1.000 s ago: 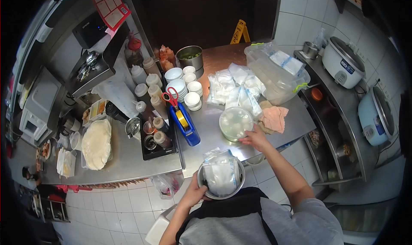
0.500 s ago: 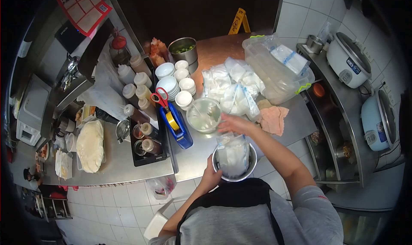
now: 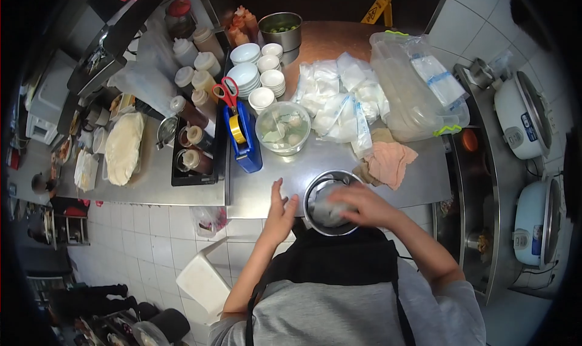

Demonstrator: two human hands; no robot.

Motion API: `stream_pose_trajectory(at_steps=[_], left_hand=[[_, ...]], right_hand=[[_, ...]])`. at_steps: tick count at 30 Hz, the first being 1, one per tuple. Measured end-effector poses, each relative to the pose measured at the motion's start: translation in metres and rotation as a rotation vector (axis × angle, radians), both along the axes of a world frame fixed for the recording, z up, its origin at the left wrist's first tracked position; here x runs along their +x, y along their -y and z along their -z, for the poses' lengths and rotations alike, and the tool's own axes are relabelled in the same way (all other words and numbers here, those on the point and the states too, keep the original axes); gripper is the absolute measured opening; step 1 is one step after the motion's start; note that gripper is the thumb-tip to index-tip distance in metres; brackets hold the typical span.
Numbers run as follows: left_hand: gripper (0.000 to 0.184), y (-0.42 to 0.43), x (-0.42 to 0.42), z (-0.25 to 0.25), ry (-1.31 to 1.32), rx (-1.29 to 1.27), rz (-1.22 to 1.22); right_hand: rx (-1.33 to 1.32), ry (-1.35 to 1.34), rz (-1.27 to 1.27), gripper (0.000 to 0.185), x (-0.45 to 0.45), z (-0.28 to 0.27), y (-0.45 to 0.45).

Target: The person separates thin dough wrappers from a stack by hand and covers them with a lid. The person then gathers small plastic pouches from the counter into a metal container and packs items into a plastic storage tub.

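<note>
My left hand (image 3: 281, 217) is held up just left of a metal bowl (image 3: 307, 208), fingers apart and holding nothing. Inside the bowl lie pale plastic packets (image 3: 324, 209), partly covered by my right hand (image 3: 364, 204). That hand reaches over the bowl from the right; its fingers are smeared by motion, so whether they grip a packet is unclear. Behind the bowl stands a round clear tub (image 3: 283, 131) with pale and greenish contents. A heap of white plastic packets (image 3: 339, 97) lies farther back on the steel counter.
A blue tape dispenser (image 3: 247, 149) and red-handled scissors (image 3: 227, 94) stand left of the tub, beside a black tray of sauce bottles (image 3: 197, 161). Stacked white bowls (image 3: 243, 76) are behind. A pink cloth (image 3: 391, 164) and a large clear bin (image 3: 400, 97) are at right.
My left hand has let go of the bowl's rim and opened beside it. My right hand has moved from beside the clear tub to over the bowl. The view has shifted.
</note>
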State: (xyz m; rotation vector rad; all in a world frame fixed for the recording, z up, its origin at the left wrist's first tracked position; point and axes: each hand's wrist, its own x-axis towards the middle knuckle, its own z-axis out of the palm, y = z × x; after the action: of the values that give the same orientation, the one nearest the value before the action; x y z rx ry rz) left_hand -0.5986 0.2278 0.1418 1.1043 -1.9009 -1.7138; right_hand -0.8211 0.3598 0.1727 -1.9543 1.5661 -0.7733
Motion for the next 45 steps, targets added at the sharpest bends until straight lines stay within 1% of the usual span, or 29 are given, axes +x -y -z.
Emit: stream_pose_trajectory(at_steps=[2, 3, 5, 6, 7, 8, 9, 11, 13, 14, 15, 16, 17, 18, 20, 23, 26, 28, 29, 31, 33, 35, 36, 38, 39, 40, 41, 42, 45], left_hand=[[0.049, -0.002, -0.005, -0.002, -0.212, -0.074, -0.131], [0.043, -0.002, -0.008, -0.005, -0.318, -0.112, -0.193], [0.030, 0.001, -0.020, -0.017, -0.295, -0.174, -0.031], [0.027, 0.003, -0.029, -0.028, -0.287, -0.207, 0.054], [0.024, -0.002, -0.046, -0.041, -0.257, -0.179, 0.147], [0.027, -0.004, -0.061, -0.044, -0.129, -0.182, 0.311], [0.033, -0.003, -0.080, -0.030, -0.040, -0.198, 0.443], [0.057, 0.001, -0.110, 0.020, 0.234, -0.135, 0.702], [0.067, -0.008, -0.123, 0.118, 0.178, -0.237, 1.020], [0.072, -0.011, -0.127, 0.143, 0.152, -0.289, 1.179], [0.073, -0.020, -0.127, 0.103, 0.384, -0.233, 1.076], [0.074, -0.035, -0.123, 0.043, 0.610, -0.169, 0.959], [0.070, -0.038, -0.122, 0.015, 0.655, -0.194, 0.938], [0.070, -0.035, -0.121, 0.016, 0.587, -0.168, 0.947], [0.069, -0.026, -0.120, 0.018, 0.449, -0.117, 0.961], [0.068, -0.019, -0.110, 0.005, 0.313, -0.128, 0.982], [0.070, -0.022, -0.096, -0.041, 0.397, -0.116, 1.056], [0.070, -0.024, -0.086, -0.034, 0.288, -0.138, 1.067], [0.070, -0.023, -0.083, -0.039, 0.250, -0.125, 1.077], [0.070, -0.020, -0.076, -0.036, 0.157, -0.094, 1.091], [0.068, -0.016, -0.072, -0.021, 0.043, -0.057, 1.089], [0.061, -0.014, -0.078, -0.033, 0.111, -0.086, 1.164], [0.058, -0.014, -0.078, -0.041, 0.148, -0.102, 1.200], [0.050, -0.011, -0.071, -0.049, -0.111, -0.079, 1.160], [0.046, -0.008, -0.069, -0.056, -0.243, -0.074, 1.138], [0.040, -0.001, -0.070, -0.078, -0.152, -0.039, 1.180], [0.034, 0.010, -0.073, -0.109, -0.059, -0.003, 1.220], [0.030, 0.020, -0.072, -0.126, 0.035, 0.034, 1.256], [0.024, 0.052, -0.048, -0.119, 0.073, 0.082, 0.790]], right_hand=[[0.073, 0.215, -0.145, 0.040, 0.009, 0.001, -0.022], [0.080, 0.198, -0.132, 0.039, 0.011, -0.001, -0.028], [0.091, 0.165, -0.099, 0.036, 0.016, -0.008, -0.037], [0.071, 0.204, -0.119, 0.035, 0.015, -0.005, -0.036], [0.049, 0.239, -0.139, 0.033, 0.012, -0.001, -0.033], [0.027, 0.269, -0.160, 0.033, 0.010, -0.001, -0.030], [-0.016, 0.250, -0.195, 0.030, 0.009, -0.005, -0.027], [-0.103, 0.203, -0.265, 0.025, 0.006, -0.020, -0.019], [0.102, 0.331, -0.125, 0.026, -0.016, -0.040, -0.013], [0.204, 0.397, -0.052, 0.027, -0.031, -0.049, -0.007], [0.192, 0.381, 0.137, 0.026, -0.047, -0.050, 0.004], [0.183, 0.368, 0.325, 0.025, -0.064, -0.044, 0.017], [0.099, 0.310, 0.467, 0.029, -0.087, -0.023, 0.036], [0.015, 0.251, 0.606, 0.033, -0.109, 0.004, 0.059], [0.109, -0.060, 0.885, 0.050, -0.137, 0.046, 0.096], [0.160, -0.083, 1.099, 0.058, -0.128, 0.083, 0.122], [0.214, -0.089, 1.061, 0.053, -0.129, 0.089, 0.129], [0.214, -0.102, 0.930, 0.047, -0.140, 0.068, 0.122], [0.218, -0.107, 0.866, 0.044, -0.148, 0.051, 0.114], [0.176, -0.016, 0.730, 0.038, -0.165, 0.020, 0.095], [0.268, 0.049, 0.651, 0.033, -0.156, -0.048, 0.076], [0.312, -0.026, 0.409, 0.030, -0.142, -0.095, 0.062], [0.330, -0.060, 0.285, 0.029, -0.133, -0.107, 0.060], [0.356, -0.318, -0.006, 0.034, -0.103, -0.114, 0.061], [0.457, -0.485, -0.005, 0.036, -0.080, -0.106, 0.063], [0.558, -0.652, -0.004, 0.037, -0.055, -0.097, 0.066], [0.595, -0.627, -0.054, 0.028, -0.029, -0.096, 0.074], [0.632, -0.601, -0.106, 0.020, -0.013, -0.096, 0.081], [0.493, -0.061, -0.065, 0.026, -0.027, -0.071, 0.108]])
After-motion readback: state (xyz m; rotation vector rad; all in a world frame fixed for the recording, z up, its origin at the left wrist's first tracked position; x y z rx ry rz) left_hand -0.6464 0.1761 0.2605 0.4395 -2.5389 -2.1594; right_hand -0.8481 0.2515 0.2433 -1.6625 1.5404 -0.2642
